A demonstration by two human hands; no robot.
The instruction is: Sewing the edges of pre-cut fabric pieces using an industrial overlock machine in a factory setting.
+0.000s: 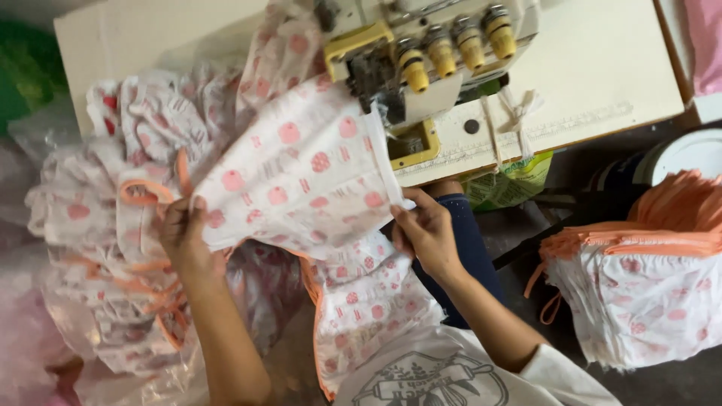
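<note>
A white fabric piece with pink dots (301, 177) is stretched between my hands, its far edge at the presser foot of a cream sewing machine (421, 53). My left hand (180, 233) grips the cloth's left edge near an orange trim strip. My right hand (425, 229) pinches the right edge, just below the machine's yellow-framed plate (412, 143). More of the same cloth hangs down over my lap.
A heap of matching pieces with orange trim (113, 225) lies at left on plastic. A neat stack of finished pieces (647, 278) sits at right. The cream table (602, 68) carries yellow tension knobs (451, 49) on the machine. A green bag (511, 184) hangs under the table.
</note>
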